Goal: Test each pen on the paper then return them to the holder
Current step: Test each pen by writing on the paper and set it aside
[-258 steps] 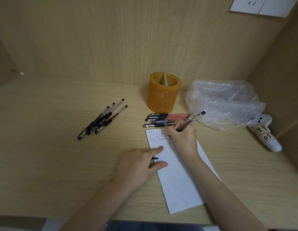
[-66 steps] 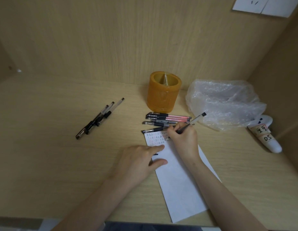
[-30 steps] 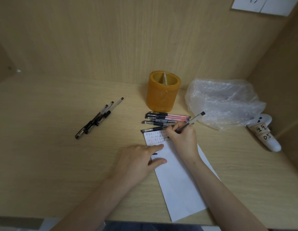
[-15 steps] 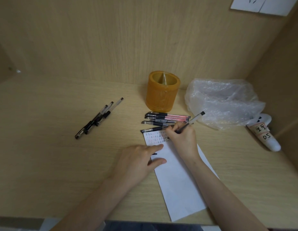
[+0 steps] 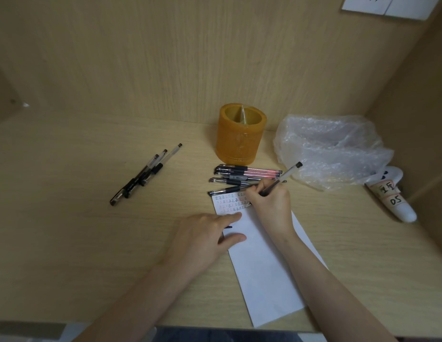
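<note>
A pale wood-grain alcove closes the scene: a back wall, a side wall on the right, and a matching tabletop. Two white sheets are stuck high on the back wall, cut off by the frame, and their dark marks are too clipped to read.

A long white paper lies slanted on the tabletop in front of the person. Its far end carries four short rows of small, tally-like characters in black and red ink, which are too small to read with certainty. The right hand rests on that end, its fingers curled round a clear-barrelled pen. The tip is down at the written rows and the black end cap points up to the right. The left hand lies flat on the paper's left edge, fingers relaxed, index finger and thumb pressing the sheet. A small dark piece shows between them; what it is cannot be told.

Just beyond the paper lies a row of capped pens, some with pink barrels. Behind them stands the amber cylindrical holder, upright, with an inner divider visible. Well to the left, three more black-capped pens lie together at a slant.

A crumpled clear plastic bag sits right of the holder. Beside it lies a white tube with two taped labels. The lower one is handwritten "05" or "DS", and the upper one is illegible.
</note>
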Demonstrator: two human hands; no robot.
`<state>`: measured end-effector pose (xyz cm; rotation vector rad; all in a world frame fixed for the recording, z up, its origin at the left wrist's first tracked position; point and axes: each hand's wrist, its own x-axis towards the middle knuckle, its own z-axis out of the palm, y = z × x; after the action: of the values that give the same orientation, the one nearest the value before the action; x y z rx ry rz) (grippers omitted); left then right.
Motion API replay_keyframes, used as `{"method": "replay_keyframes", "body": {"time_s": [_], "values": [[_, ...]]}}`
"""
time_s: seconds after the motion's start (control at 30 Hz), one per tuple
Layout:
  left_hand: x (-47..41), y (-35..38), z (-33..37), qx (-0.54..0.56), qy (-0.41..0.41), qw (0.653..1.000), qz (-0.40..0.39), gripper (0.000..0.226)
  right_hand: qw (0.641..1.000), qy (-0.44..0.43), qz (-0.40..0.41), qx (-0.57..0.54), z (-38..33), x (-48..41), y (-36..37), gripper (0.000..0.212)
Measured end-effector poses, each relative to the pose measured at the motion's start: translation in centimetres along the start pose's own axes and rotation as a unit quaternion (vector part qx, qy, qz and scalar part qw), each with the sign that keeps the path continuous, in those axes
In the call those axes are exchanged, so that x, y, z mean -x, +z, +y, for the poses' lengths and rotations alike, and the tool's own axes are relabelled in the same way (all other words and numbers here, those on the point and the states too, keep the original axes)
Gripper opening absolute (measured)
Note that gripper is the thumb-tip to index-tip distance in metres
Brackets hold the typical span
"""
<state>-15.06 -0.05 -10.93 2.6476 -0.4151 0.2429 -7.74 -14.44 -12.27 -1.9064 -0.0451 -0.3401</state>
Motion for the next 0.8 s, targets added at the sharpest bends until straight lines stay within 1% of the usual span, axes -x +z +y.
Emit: {"method": "replay_keyframes", "body": {"time_s": [0.1,0.2,0.27,0.37,0.4,0.47,0.5,0.57,0.67,0.73,0.8], "values": [[0.0,0.0,0.1,-0.002,0.004,1.000,0.006,0.051,1.000,-0.001,0.001,0.002,0.1,0.0,0.0,0.036],[0.1,0.0,0.0,-0.001,0.005,1.000,0.002,0.051,1.000,-0.002,-0.004,0.003,0.2,0.0,0.0,0.037],[0.1,-0.1,0.0,-0.008,0.005,1.000,0.002,0.051,1.000,0.016,0.001,-0.020,0.1,-0.2,-0.2,0.038],[0.1,-0.1,0.1,-0.011,0.005,1.000,-0.005,0.052,0.992,0.063,0.006,-0.108,-0.2,-1.0,-0.9,0.040],[0.1,-0.2,0.1,-0.008,0.002,1.000,-0.011,0.052,0.985,0.081,-0.004,-0.149,-0.3,-1.1,-1.2,0.038],[-0.1,-0.2,0.0,0.009,-0.009,1.000,-0.019,0.052,0.961,0.126,-0.035,-0.245,-0.8,-1.2,-1.7,0.039],[-0.1,-0.2,-0.2,0.021,-0.016,0.999,-0.026,0.054,0.949,0.139,-0.044,-0.280,-0.9,-1.3,-2.0,0.040],[0.0,-0.4,-0.3,0.059,-0.035,0.997,-0.040,0.056,0.942,0.126,-0.040,-0.310,-1.0,-1.5,-2.6,0.035],[0.0,-0.5,-0.5,0.200,-0.062,0.977,-0.036,0.046,0.943,0.104,-0.052,-0.313,-1.6,-1.2,-3.1,0.019],[0.0,-0.6,-0.8,0.269,-0.059,0.961,-0.036,0.043,0.946,0.110,-0.079,-0.296,-1.8,-0.5,-3.1,0.021],[0.1,-0.7,-0.9,0.287,-0.045,0.956,-0.042,0.043,0.950,0.123,-0.102,-0.270,-2.1,0.6,-3.0,0.029]]}}
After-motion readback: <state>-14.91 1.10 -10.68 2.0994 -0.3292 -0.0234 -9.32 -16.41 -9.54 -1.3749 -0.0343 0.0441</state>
